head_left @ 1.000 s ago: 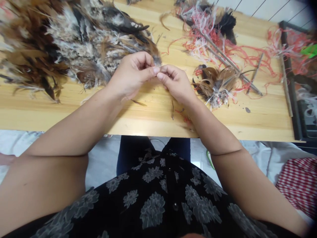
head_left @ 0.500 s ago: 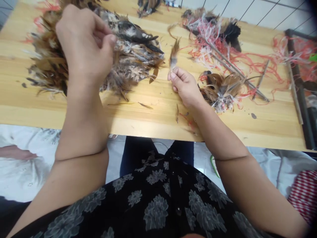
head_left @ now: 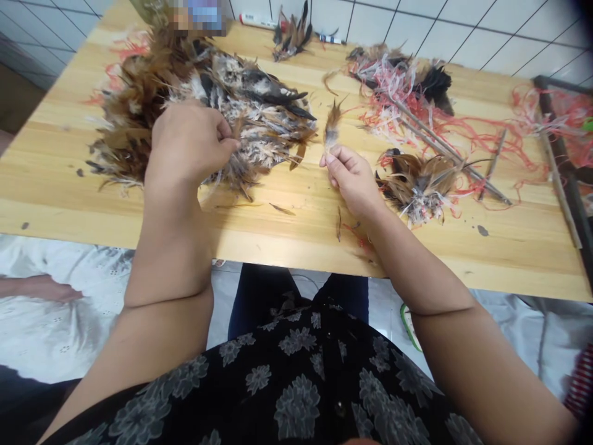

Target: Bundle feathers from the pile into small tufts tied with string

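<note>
A small tuft of brown and grey feathers (head_left: 332, 123) stands up from the pinched thumb and fingers of my right hand (head_left: 352, 176). My left hand (head_left: 185, 142) is over the big feather pile (head_left: 273, 117), thumb and fingertips drawn together. Brown feather bits show at those fingertips, but I cannot tell whether they are held or belong to the pile behind. The pile mixes brown, black and pale feathers. Right of my right hand lies a bunch of brown feathers (head_left: 419, 182) with pale, tied-looking ends.
Red and white plastic strands (head_left: 398, 93) lie tangled with dark feathers and thin sticks (head_left: 445, 145) on the wooden table (head_left: 278, 238). A dark frame (head_left: 563, 167) stands at the right. Along the tiled wall are a red-and-white marker (head_left: 257, 21) and a dark feather bunch (head_left: 294, 34).
My left hand has come down from above the pile to its near middle, fingers pinched. My right hand still holds the feather tuft. The view has shifted, showing more of the back wall.
</note>
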Available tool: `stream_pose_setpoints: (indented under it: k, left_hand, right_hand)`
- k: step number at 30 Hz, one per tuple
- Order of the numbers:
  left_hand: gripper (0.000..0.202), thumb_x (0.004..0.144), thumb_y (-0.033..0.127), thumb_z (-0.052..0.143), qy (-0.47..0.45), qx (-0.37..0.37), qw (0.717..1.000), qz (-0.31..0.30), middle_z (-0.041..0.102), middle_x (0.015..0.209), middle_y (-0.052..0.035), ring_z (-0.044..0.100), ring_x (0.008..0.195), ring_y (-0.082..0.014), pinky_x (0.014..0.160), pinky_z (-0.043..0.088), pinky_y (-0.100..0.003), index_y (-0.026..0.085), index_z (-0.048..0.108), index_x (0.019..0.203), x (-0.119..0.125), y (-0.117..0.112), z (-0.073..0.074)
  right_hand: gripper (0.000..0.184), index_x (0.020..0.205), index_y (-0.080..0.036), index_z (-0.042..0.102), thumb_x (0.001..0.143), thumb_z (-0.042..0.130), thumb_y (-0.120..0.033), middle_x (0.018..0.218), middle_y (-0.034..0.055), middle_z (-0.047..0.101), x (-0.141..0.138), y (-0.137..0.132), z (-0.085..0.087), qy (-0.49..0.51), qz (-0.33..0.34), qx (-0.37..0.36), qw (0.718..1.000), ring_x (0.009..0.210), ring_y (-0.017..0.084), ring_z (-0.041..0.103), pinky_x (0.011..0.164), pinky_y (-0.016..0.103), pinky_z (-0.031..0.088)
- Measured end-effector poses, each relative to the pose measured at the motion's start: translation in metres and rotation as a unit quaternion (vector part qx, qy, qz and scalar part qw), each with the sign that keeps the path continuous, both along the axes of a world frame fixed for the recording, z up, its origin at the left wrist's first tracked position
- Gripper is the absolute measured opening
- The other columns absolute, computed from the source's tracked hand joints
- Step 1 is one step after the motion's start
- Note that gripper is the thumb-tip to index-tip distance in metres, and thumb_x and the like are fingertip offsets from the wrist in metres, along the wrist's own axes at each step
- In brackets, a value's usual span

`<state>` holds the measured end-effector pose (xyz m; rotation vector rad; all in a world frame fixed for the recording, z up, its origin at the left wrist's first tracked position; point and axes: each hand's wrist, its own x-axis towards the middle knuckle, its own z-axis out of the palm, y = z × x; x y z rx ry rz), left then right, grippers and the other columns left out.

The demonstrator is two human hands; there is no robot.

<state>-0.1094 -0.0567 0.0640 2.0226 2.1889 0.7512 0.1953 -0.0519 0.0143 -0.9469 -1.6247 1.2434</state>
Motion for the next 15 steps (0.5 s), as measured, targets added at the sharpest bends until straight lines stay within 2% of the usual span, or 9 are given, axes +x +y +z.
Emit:
stream_pose_setpoints:
  k: [4, 7, 9, 11, 13, 15]
  left_hand:
    - [0.016, 0.085, 0.025, 0.082, -0.052, 0.029, 0.998, -0.018, 0.055, 0.077, -0.002, 0.055, 0.086, -0.0261, 0.107, 0.049, -0.044, 0.022, 0.067, 0.078, 0.005, -0.001, 0.006]
    - [0.023, 0.086, 0.032, 0.089, -0.159, 0.122, 0.98, -0.012, 0.061, 0.076, 0.0, 0.049, 0.074, -0.019, 0.086, 0.047, -0.037, 0.021, 0.069, 0.08, 0.01, -0.002, 0.01]
    - [0.036, 0.083, 0.045, 0.096, -0.257, 0.2, 0.944, -0.048, 0.061, 0.073, 0.001, 0.046, 0.068, -0.0161, 0.07, 0.038, -0.035, 0.022, 0.069, 0.08, 0.013, 0.0, 0.009]
    - [0.054, 0.077, 0.061, 0.104, -0.372, 0.226, 0.893, -0.113, 0.06, 0.067, 0.0028, 0.045, 0.061, -0.0139, 0.061, 0.03, -0.034, 0.024, 0.066, 0.078, 0.02, 0.003, 0.005]
    - [0.067, 0.068, 0.072, 0.111, -0.481, 0.181, 0.842, -0.163, 0.06, 0.064, 0.0043, 0.046, 0.057, -0.0123, 0.056, 0.029, -0.032, 0.025, 0.064, 0.076, 0.032, 0.004, 0.001]
    - [0.074, 0.059, 0.074, 0.116, -0.551, 0.11, 0.805, -0.19, 0.06, 0.064, 0.0046, 0.05, 0.056, -0.012, 0.053, 0.032, -0.03, 0.025, 0.063, 0.076, 0.048, 0.003, -0.003]
  right_hand:
    - [0.049, 0.091, -0.022, 0.063, 0.107, 0.071, -0.068, 0.074, -0.0049, 0.045, -0.003, -0.002, -0.003, 0.011, -0.009, 0.003, 1.0, 0.071, 0.012, 0.037, 0.07, 0.029, 0.037]
    - [0.045, 0.091, -0.022, 0.065, 0.108, 0.072, -0.063, 0.074, -0.0054, 0.044, -0.004, -0.001, -0.008, 0.021, -0.021, 0.0, 1.0, 0.07, 0.011, 0.036, 0.07, 0.029, 0.035]
    - [0.046, 0.091, -0.021, 0.066, 0.106, 0.074, -0.064, 0.073, -0.0055, 0.045, -0.005, 0.0, -0.01, 0.033, -0.027, 0.0, 0.999, 0.07, 0.011, 0.037, 0.071, 0.029, 0.035]
    - [0.05, 0.09, -0.02, 0.067, 0.103, 0.076, -0.068, 0.073, -0.0058, 0.044, -0.007, 0.0, -0.011, 0.043, -0.029, 0.0, 0.999, 0.07, 0.011, 0.038, 0.071, 0.029, 0.036]
    - [0.054, 0.088, -0.019, 0.069, 0.1, 0.077, -0.071, 0.072, -0.0062, 0.045, -0.009, -0.001, -0.011, 0.046, -0.029, -0.003, 0.999, 0.07, 0.011, 0.039, 0.072, 0.029, 0.037]
    - [0.054, 0.089, -0.018, 0.071, 0.1, 0.078, -0.071, 0.072, -0.0057, 0.048, -0.011, -0.002, -0.01, 0.037, -0.029, -0.013, 0.999, 0.071, 0.01, 0.041, 0.074, 0.029, 0.039]
